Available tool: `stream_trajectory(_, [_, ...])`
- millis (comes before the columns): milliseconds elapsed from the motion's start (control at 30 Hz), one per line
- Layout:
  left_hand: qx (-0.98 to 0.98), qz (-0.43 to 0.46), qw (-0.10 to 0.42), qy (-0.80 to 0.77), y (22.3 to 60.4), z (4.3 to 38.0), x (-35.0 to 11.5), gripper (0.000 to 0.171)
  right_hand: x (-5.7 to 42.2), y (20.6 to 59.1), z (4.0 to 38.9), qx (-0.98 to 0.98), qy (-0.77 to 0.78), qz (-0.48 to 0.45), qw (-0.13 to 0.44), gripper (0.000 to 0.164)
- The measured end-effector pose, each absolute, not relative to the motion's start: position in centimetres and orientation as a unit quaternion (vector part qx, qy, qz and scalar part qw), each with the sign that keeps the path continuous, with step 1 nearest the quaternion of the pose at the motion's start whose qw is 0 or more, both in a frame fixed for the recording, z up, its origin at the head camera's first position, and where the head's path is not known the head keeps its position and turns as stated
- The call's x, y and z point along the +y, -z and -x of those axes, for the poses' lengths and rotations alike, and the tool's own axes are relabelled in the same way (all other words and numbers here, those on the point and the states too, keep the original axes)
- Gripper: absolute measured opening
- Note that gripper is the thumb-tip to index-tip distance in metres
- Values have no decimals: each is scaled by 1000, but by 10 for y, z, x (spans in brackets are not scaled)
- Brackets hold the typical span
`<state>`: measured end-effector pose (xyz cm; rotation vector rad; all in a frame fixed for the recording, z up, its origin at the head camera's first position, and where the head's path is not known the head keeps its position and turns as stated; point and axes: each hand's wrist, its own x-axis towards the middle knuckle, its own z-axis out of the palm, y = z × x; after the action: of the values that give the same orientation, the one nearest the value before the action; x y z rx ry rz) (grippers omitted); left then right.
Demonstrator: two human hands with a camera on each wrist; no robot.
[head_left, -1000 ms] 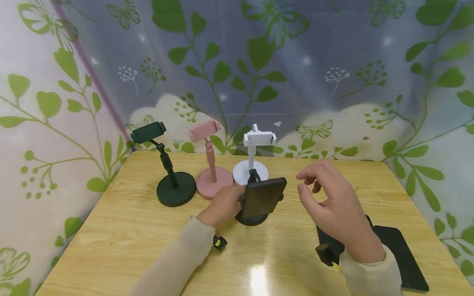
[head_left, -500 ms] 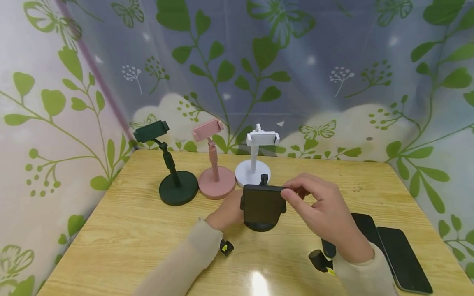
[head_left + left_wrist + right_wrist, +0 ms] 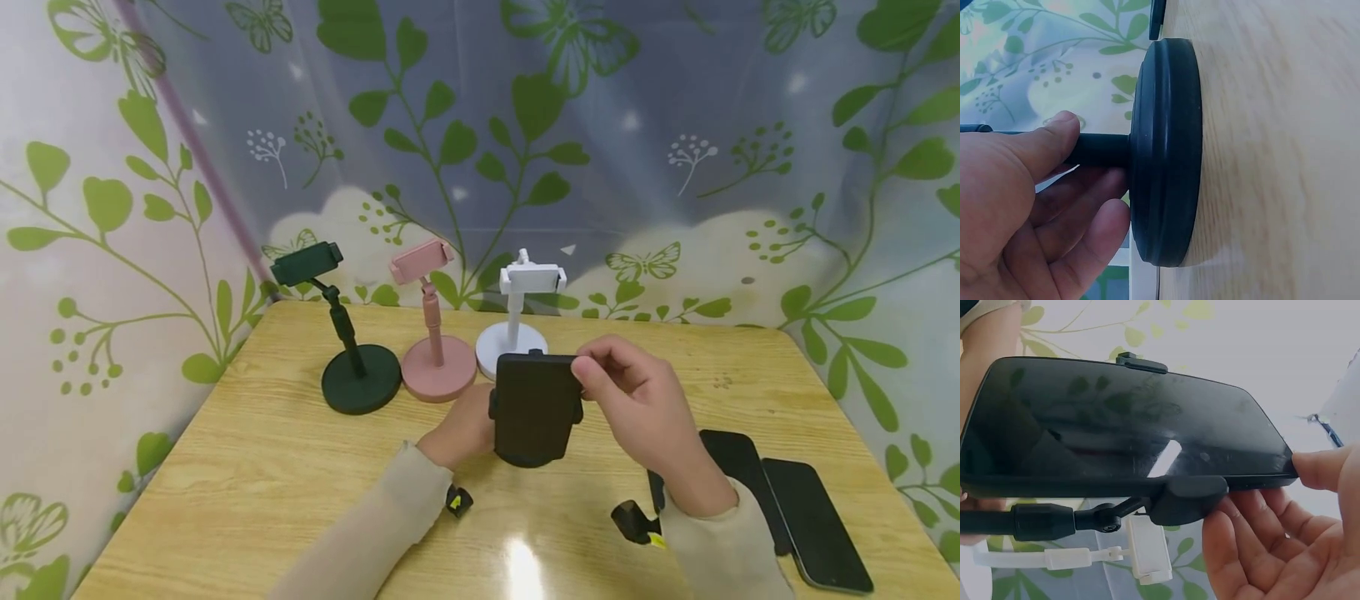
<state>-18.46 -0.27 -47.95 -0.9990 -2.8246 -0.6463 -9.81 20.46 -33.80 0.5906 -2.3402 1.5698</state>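
Observation:
A black phone [image 3: 535,407] sits in the clamp [image 3: 1188,500] of a black phone stand, its dark screen toward the head camera. My right hand [image 3: 647,408] pinches the phone's upper right corner, thumb on the screen side and fingers behind. Lower down, my left hand [image 3: 467,429] grips the stand's pole [image 3: 1100,150], thumb on one side and fingers curled round the other. The round base [image 3: 1169,156] of that stand rests on the wooden table. From the head camera, the phone hides most of the pole and part of the left hand's fingers.
Behind stand a dark green phone stand [image 3: 360,379], a pink one [image 3: 438,371] and a white one [image 3: 512,342], each with a bare clamp. At the right, more black phones lie flat, one [image 3: 817,525] near the front edge. A patterned curtain [image 3: 675,125] backs the table.
My right hand has moved left onto the phone and taken its upper corner. The phone has turned to face the head camera and tilted more upright. My left hand keeps its grip.

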Motion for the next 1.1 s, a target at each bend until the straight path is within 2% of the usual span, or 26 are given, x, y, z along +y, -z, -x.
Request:
stream_trajectory(233, [-937, 305, 13, 171, 475, 184, 1, 14, 209, 336, 100, -797, -561, -189, 118, 11])
stream_trajectory(467, [-929, 318, 34, 188, 477, 184, 1, 17, 212, 336, 98, -809, -533, -219, 113, 4])
stream_trajectory(633, [-915, 332, 33, 226, 480, 184, -2, 11, 212, 337, 96, -819, -511, -238, 102, 7])
stream_trajectory(933, [-869, 356, -53, 341, 480, 189, -14, 24, 215, 337, 93, -830, -484, -260, 100, 11])
stream_trajectory(1100, [-865, 339, -58, 366, 465, 192, -19, 34, 217, 337, 94, -824, -482, -279, 101, 11])
